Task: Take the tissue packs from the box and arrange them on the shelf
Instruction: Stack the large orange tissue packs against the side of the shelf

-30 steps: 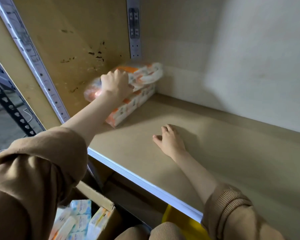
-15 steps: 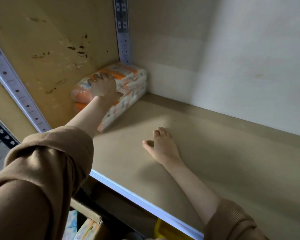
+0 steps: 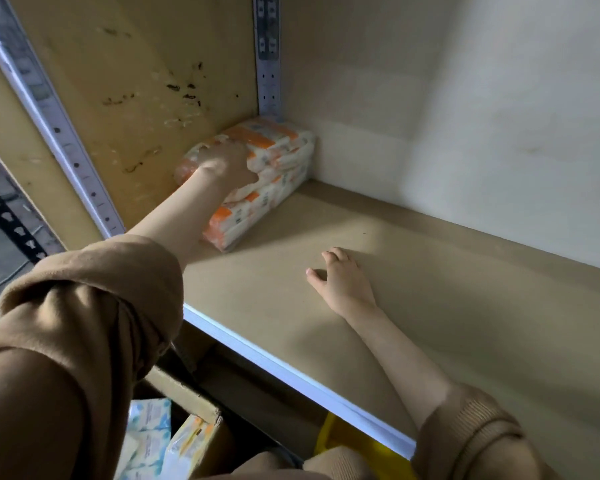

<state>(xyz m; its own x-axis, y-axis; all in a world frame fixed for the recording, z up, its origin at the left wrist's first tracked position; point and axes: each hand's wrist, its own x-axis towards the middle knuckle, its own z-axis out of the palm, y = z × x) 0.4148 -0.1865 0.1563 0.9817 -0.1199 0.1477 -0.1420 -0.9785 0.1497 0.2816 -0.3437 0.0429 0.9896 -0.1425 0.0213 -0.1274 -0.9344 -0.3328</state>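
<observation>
Fingers (image 3: 219,148) of the left hand (image 3: 227,166) lie over the top of the stacked tissue packs (image 3: 279,150), too blurred to tell grip from press. The stack sits in the back left corner of the shelf (image 3: 447,278); the right hand (image 3: 343,282) rests on the board, fingers loosely bent, holding nothing.

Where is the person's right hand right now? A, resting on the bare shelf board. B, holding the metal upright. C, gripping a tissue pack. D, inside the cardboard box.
A: the right hand rests on the shelf board, holding nothing, well apart from the tissue packs under the left hand.
</observation>
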